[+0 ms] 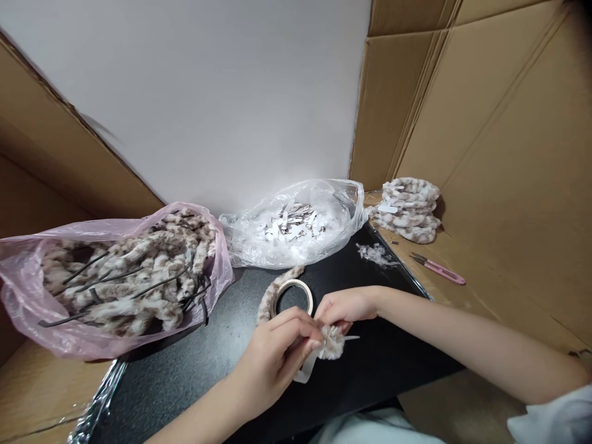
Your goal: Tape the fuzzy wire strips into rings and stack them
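My left hand [275, 351] is closed in a pinch on a fluffy brown-and-white fur strip, whose tufted end [331, 343] sticks out past the fingertips. Fingers of my right hand [346, 306] are pinched at the same end, just behind the tuft. A thin pale point [352, 338] juts out to the right of it, and a white flap [305, 369] hangs below; how they join is hidden by my fingers. Beyond my left hand, a length of fur strip [269, 297] curves on the black table beside a roll of tape [311, 299].
A pink bag [226, 262] of fur strips with dark cords lies left. Behind is a clear bag [240, 243] of white tags. At right are a stack of fur pieces [411, 209], pink-handled snips [444, 271] and loose fluff [377, 254]. Cardboard walls [499, 154] enclose the black table [176, 382].
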The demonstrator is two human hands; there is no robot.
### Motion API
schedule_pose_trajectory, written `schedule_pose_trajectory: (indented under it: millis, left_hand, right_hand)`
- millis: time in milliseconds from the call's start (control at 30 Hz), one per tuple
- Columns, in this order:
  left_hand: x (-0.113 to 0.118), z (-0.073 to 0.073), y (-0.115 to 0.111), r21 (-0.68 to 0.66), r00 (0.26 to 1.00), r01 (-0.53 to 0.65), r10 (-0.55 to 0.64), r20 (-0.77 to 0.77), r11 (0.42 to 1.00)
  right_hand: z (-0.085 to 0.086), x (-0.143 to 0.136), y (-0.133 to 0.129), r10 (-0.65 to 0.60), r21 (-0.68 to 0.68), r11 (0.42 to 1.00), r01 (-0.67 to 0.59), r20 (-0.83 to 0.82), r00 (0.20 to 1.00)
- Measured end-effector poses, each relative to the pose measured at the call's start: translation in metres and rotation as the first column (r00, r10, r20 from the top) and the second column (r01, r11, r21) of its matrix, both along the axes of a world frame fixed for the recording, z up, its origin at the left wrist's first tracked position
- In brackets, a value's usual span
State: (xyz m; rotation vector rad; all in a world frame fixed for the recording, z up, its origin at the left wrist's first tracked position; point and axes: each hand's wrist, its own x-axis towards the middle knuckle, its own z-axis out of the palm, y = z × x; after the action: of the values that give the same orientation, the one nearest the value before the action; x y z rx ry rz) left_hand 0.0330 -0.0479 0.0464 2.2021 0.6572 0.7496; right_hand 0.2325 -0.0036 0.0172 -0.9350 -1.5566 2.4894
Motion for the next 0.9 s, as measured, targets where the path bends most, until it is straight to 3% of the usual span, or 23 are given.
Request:
schedule_pose_trajectory:
  millis: [133,233,333,467,567,633,700,767,900]
  left_hand:
    - [0.0,-0.002,0.0,0.035,1.0,-0.018,0.018,-0.005,0.999]
    - [0.0,-0.003,-0.001,0.085,1.0,-0.018,0.015,0.026,0.996]
    - [0.001,-0.005,-0.002,0.129,0.999,-0.006,-0.001,0.051,0.992]
    - [0.001,-0.01,-0.002,0.185,0.996,0.024,-0.039,0.08,0.982]
    - [0.0,-0.014,-0.002,0.224,0.995,0.033,-0.053,0.081,0.974]
    - [0.0,-0.017,-0.003,0.232,0.996,0.037,-0.056,0.075,0.972]
    - [0.0,-0.019,-0.004,0.231,0.995,0.05,-0.068,0.072,0.972]
    - [0.0,-0.02,-0.005,0.227,0.993,0.066,-0.085,0.077,0.972]
    - [-0.001,-0.021,-0.005,0.23,0.99,0.081,-0.106,0.098,0.97]
  right_hand:
    - [-0.007,0.004,-0.004,-0.102,-0.001,0.995,0.102,-0.055,0.993]
    - [-0.017,0.006,-0.007,-0.139,-0.15,0.981,0.123,-0.096,0.986]
    - [-0.027,0.009,-0.011,-0.055,-0.35,0.936,0.018,-0.096,0.994]
    - [-0.032,0.009,-0.015,0.105,-0.566,0.802,-0.188,-0.176,0.979]
    - [-0.03,0.003,-0.02,0.207,-0.604,0.738,-0.301,-0.221,0.953]
    - [-0.028,-0.002,-0.026,0.207,-0.595,0.746,-0.299,-0.22,0.953]
    - [-0.026,-0.008,-0.031,0.125,-0.58,0.789,-0.202,-0.171,0.977]
    - [-0.024,-0.013,-0.035,-0.035,-0.542,0.84,-0.018,-0.087,0.996]
    - [-0.014,-0.016,-0.034,-0.416,-0.331,0.857,0.394,0.005,0.909]
